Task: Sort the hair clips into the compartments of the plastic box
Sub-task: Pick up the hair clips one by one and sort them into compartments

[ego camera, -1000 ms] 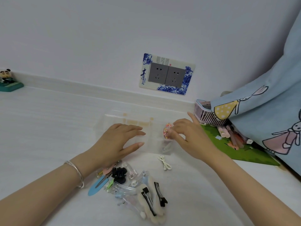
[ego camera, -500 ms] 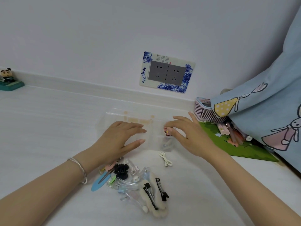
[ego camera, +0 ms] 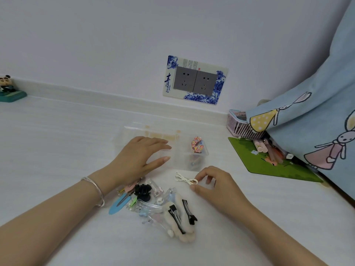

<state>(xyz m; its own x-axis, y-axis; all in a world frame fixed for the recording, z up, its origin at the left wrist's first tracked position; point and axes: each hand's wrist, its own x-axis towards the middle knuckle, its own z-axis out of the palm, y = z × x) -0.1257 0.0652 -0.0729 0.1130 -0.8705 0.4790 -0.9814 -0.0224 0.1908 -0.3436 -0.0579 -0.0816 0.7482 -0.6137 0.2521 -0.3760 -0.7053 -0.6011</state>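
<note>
1. We find the left hand (ego camera: pixel 140 158) laid flat on the left part of the clear plastic box (ego camera: pixel 132 129). Its fingers are straight and close together, the thumb is spread apart from them, and it grips nothing. A silver bracelet (ego camera: pixel 96 191) sits on that wrist.
2. The right hand (ego camera: pixel 217 185) is on the white table (ego camera: pixel 57 141) just in front of the box. Its fingers are curled, and the thumb and forefinger pinch the right end of a thin white clip (ego camera: pixel 184 179). The rest of that clip lies on the table, outside the box.
3. A flowered clip (ego camera: pixel 196 144) stands in the rear right compartment of the box. The front right compartment holds small items too blurred for us to identify.
4. The unsorted pile of clips (ego camera: pixel 153 204) lies on the table in front of the box, between the two forearms. In it we see a black claw clip (ego camera: pixel 142 191), a flat blue clip (ego camera: pixel 119 205), several clear ones and two fluffy cream clips (ego camera: pixel 172 225) with black metal backs.
5. To the right, well apart from the box, a green mat (ego camera: pixel 269 166) carries pens. A pink basket (ego camera: pixel 240 127) stands behind it, partly covered by blue fabric (ego camera: pixel 317 121) printed with rabbits.
6. A double socket plate (ego camera: pixel 195 79) is on the wall, and a small figurine (ego camera: pixel 7 87) stands at the far left.
</note>
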